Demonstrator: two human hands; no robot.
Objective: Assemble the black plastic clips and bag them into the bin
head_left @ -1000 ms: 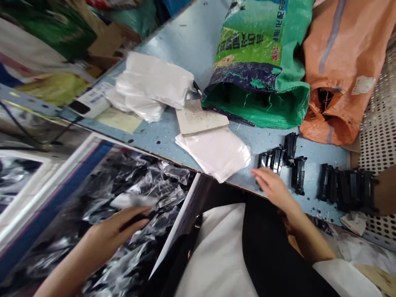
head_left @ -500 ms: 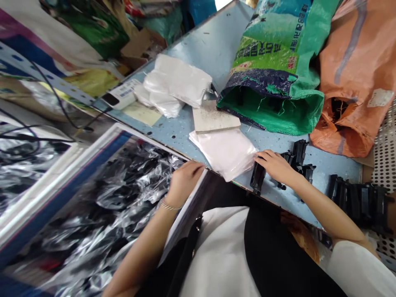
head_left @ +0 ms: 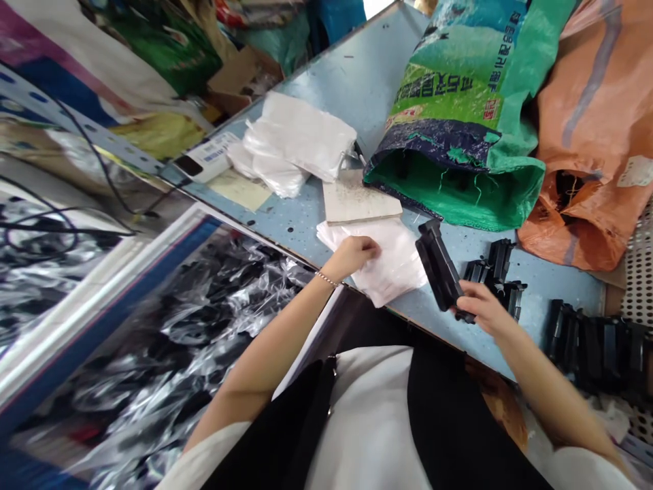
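Observation:
My right hand (head_left: 482,307) is shut on a long black plastic part (head_left: 439,265), which it holds up at a slant over the blue table (head_left: 367,75). Just beyond that hand lies a small pile of similar black parts (head_left: 497,275). My left hand (head_left: 353,257) rests on a stack of clear-white plastic bags (head_left: 395,269) near the table edge. Its fingertips are partly hidden, and I see no clear grip on the stack. A bracelet circles my left wrist.
A row of black parts (head_left: 592,350) lies at the right. Behind stand a green woven sack (head_left: 459,116), an orange sack (head_left: 581,156), a worn board (head_left: 361,197) and more white bags (head_left: 300,136). At lower left, a bin (head_left: 173,340) holds plastic-wrapped dark items.
My right hand has lifted a black part off the table. My left hand has moved from the table edge onto the plastic bags. The view has shifted slightly.

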